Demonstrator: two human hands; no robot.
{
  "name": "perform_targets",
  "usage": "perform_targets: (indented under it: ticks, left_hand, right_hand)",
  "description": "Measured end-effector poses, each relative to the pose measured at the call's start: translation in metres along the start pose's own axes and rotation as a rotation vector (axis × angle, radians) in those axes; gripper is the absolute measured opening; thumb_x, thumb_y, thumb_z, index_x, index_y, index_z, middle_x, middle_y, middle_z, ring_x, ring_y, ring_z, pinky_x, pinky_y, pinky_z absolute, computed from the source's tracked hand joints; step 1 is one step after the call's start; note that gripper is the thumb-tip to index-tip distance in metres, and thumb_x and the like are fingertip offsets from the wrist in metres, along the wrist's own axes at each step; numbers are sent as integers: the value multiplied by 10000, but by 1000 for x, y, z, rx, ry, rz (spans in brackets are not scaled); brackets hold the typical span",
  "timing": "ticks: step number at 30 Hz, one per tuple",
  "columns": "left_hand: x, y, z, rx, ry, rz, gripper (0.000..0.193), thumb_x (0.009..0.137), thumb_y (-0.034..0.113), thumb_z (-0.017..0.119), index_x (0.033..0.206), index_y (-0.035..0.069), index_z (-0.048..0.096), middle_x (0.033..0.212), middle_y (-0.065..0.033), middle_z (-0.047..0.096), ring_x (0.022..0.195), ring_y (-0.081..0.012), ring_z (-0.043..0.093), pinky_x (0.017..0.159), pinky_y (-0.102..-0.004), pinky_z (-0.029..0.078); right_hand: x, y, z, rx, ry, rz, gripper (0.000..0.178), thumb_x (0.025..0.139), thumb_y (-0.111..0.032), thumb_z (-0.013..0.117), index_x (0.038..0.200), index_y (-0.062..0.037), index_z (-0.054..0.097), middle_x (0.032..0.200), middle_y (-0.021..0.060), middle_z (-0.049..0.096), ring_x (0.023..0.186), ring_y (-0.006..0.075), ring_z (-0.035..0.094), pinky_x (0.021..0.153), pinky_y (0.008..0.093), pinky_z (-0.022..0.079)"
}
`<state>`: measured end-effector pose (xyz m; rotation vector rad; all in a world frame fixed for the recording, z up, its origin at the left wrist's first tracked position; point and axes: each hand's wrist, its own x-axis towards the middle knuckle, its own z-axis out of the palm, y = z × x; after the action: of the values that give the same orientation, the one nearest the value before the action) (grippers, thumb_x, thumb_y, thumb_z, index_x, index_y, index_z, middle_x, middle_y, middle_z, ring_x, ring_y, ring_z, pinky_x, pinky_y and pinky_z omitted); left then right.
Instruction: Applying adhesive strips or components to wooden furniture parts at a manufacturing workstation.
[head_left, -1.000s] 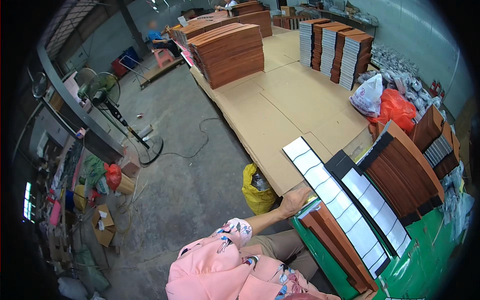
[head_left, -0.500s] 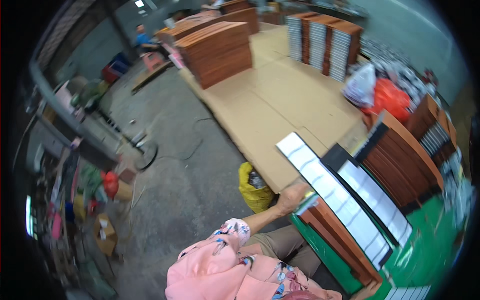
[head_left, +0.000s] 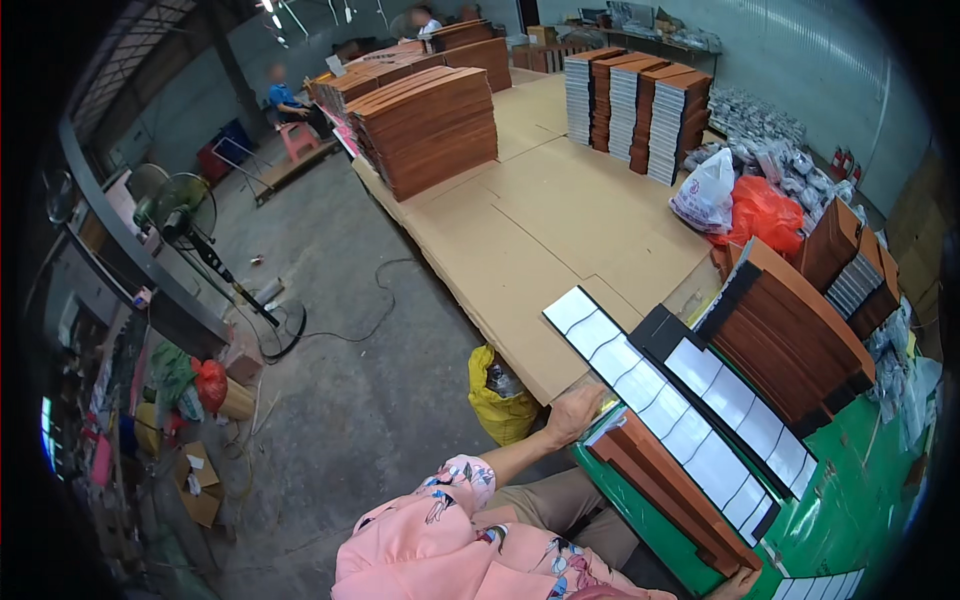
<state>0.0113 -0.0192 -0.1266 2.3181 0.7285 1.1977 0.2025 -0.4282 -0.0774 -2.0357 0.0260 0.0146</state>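
Strips (head_left: 675, 495) in brown, at least two, side by side before me

My right hand (head_left: 738, 583) touches their lower end, half cut by shadow and edge; whether it grips, I cannot tell. My left hand (head_left: 575, 415) is bent at their upper end, fingers partly hidden, so its grip I cannot tell either. The strips lie on one green tabletop (head_left: 850, 490). Just right of them slant two long white panels (head_left: 662, 418) with dark cross lines; a third panel (head_left: 820, 585) shows at the bottom edge. One yellow sack (head_left: 500, 410) stands beyond my left hand. Past the panels sits one stack of curved brown boards (head_left: 785, 335); farther, two plastic bags, one white (head_left: 705, 195), one red (head_left: 760, 215). One floor fan (head_left: 178, 220) stands left. Two people (head_left: 285, 98) are far back.
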Motion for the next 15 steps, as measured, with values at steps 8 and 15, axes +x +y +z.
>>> perform_targets:
  ticks: [8,15]
  left_hand:
    - [5,2,0,6,20,24,214,824,65,578,1023,3,528,789,-170,592,714,-323,601,608,-381,474]
    - [4,1,0,-7,40,24,189,834,61,563,1013,2,553,787,-165,599,714,-311,613,611,-372,481]
  right_hand:
    - [-3,-20,-2,-72,-64,-3,426,920,-205,444,1263,48,441,1152,216,536,988,296,518,887,364,397]
    - [0,-13,-1,-66,-31,-83,375,908,-162,463,1212,57,484,1127,210,550,953,303,530,858,365,416]
